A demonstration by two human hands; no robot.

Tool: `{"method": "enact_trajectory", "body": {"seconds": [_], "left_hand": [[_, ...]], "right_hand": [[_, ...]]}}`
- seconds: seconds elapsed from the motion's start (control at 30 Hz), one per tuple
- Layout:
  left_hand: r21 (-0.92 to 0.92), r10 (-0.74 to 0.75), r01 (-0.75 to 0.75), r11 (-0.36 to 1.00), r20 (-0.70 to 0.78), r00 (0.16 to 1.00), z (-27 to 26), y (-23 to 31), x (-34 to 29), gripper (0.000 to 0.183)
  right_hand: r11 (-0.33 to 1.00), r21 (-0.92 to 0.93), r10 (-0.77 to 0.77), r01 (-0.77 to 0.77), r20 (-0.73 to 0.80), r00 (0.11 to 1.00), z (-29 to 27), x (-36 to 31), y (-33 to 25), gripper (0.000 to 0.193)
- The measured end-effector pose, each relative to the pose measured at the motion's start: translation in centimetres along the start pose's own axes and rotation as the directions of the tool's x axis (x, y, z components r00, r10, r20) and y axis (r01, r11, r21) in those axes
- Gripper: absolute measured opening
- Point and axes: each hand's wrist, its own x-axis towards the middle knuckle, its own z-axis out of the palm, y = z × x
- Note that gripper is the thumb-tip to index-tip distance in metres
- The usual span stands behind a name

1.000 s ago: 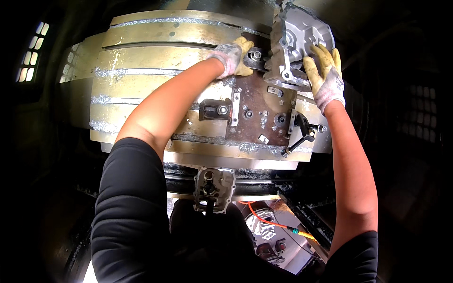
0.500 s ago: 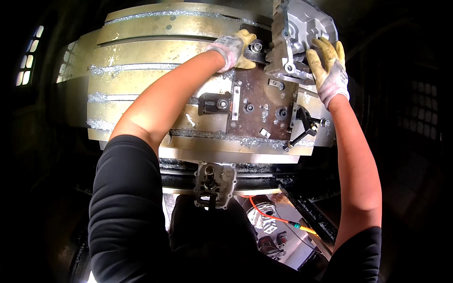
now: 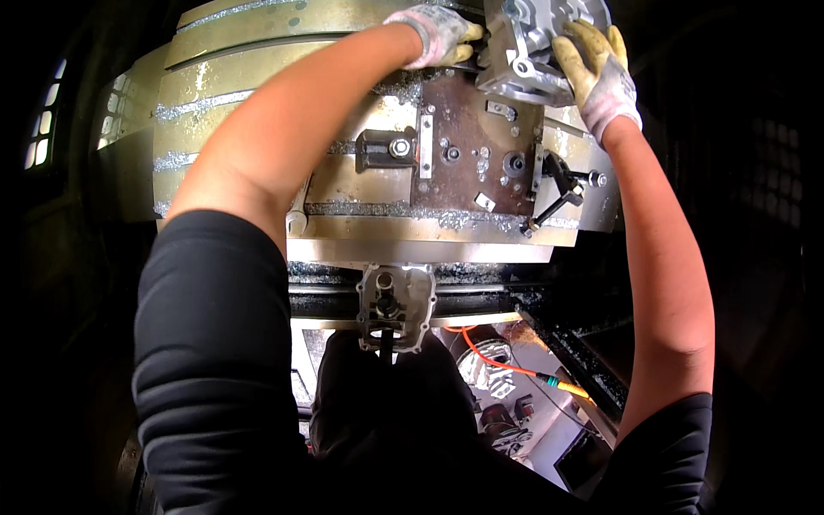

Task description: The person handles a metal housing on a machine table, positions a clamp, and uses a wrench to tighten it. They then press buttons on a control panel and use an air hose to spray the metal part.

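Observation:
A grey cast-metal housing (image 3: 532,81) stands at the far edge of the view, its top cut off by the frame. My right hand (image 3: 601,81), in a white and yellow glove, rests on its right side with fingers spread. My left hand (image 3: 438,36), gloved alike, is at the housing's left edge by a dark clamp, mostly covered. Its fingers are curled; what they hold, if anything, is hidden. Below the housing lies a brown fixture plate (image 3: 468,142) with locating blocks. A black clamp with a nut (image 3: 386,148) sits left of it.
The slotted machine table (image 3: 249,60) carries metal chips in its grooves. A black clamp arm (image 3: 562,193) juts up at the right. A wrench (image 3: 298,219) lies near the front edge. Nearer me is a second casting (image 3: 421,300). An orange hose (image 3: 498,362) runs below.
The view has shifted, so the table sits higher in it. My left hand has moved slightly away and nearer the housing's left edge. My right hand stays on the housing.

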Motion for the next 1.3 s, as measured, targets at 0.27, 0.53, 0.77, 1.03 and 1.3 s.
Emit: {"method": "enact_trajectory", "body": {"seconds": [0.27, 0.53, 0.77, 1.03, 1.3], "left_hand": [[0.058, 0.005, -0.003, 0.998, -0.039, 0.999, 0.6, 1.7, -1.1, 0.047], [0.133, -0.059, 0.077, 0.988, -0.13, 0.99, -0.2, 3.7, -1.1, 0.048], [0.153, -0.282, 0.356, 0.922, -0.365, 0.888, 1.5, 1.9, -12.7, 0.048], [-0.122, -0.653, 0.654, 0.746, 0.055, 0.755, 25.5, 9.5, -50.3, 0.028], [-0.397, -0.614, 0.861, 0.317, 0.607, 0.506, 32.8, 25.3, -59.2, 0.047]], "right_hand": [[0.951, 0.298, -0.069, 0.082, -0.055, 0.996, -1.4, -0.8, -2.0, 0.053], [0.958, 0.283, -0.022, 0.047, -0.092, 0.996, -2.6, -2.0, -3.3, 0.061], [0.585, 0.806, 0.06, 0.095, -0.159, 0.985, -4.3, -5.1, 0.9, 0.052], [0.243, 0.757, 0.58, -0.607, 0.389, 0.716, -1.9, -30.6, -1.1, 0.029], [0.827, 0.125, 0.474, -0.549, 0.369, 0.799, 4.8, -20.5, -3.5, 0.07]]}}
